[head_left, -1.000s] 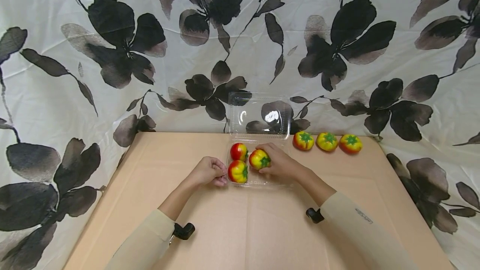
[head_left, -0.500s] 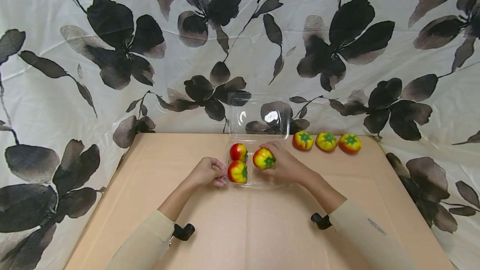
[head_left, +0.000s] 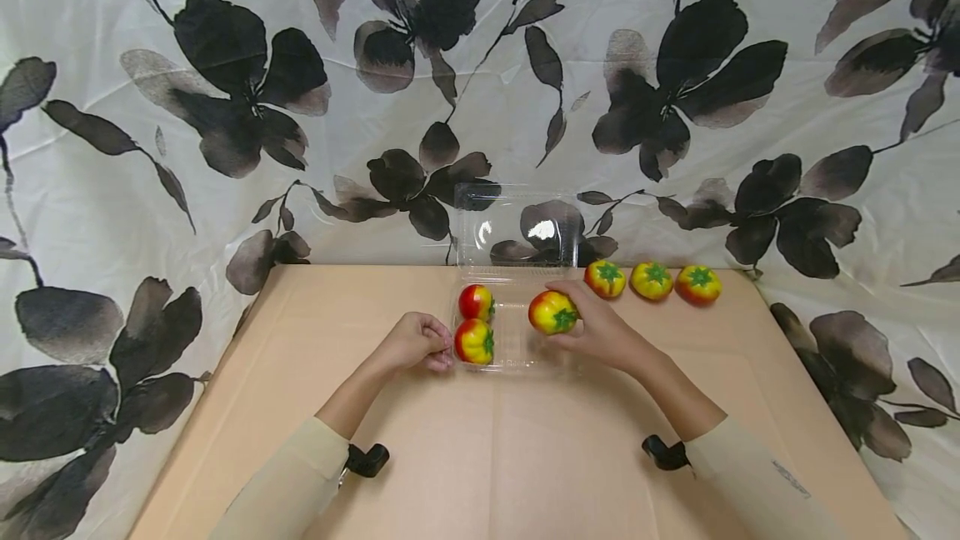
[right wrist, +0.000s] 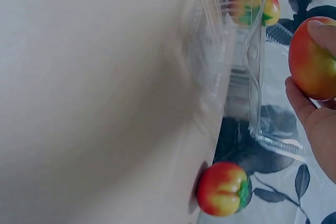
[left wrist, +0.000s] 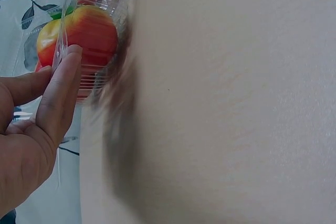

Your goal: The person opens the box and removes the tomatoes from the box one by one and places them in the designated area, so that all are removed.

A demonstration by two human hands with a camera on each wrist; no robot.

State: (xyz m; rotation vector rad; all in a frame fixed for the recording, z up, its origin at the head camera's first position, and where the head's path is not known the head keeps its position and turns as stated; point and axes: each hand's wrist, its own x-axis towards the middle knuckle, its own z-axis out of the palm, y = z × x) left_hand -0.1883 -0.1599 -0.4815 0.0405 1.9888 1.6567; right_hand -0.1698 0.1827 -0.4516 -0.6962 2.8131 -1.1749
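My right hand (head_left: 600, 330) grips a red-and-yellow toy fruit (head_left: 552, 312) with a green leafy top, shaped like a persimmon, over the right part of a clear plastic clamshell box (head_left: 517, 367). In the right wrist view, thumb and fingers are round the fruit (right wrist: 312, 64), which is raised above the box's rim (right wrist: 253, 85). Two similar fruits (head_left: 477, 303) sit one behind the other along the left side of the box. Thumb and fingers of my left hand (head_left: 417, 343) pinch the box's left rim, beside the nearer fruit (left wrist: 94, 35).
The clear lid (head_left: 517, 227) stands up at the back against a floral cloth (head_left: 247, 98). Three more such fruits (head_left: 651, 282) lie in a row along the table's (head_left: 420, 457) back edge, right of the box.
My right hand has moved to the right with the fruit, from close to the two fruits in the box towards its right side. My left hand keeps its place at the rim.
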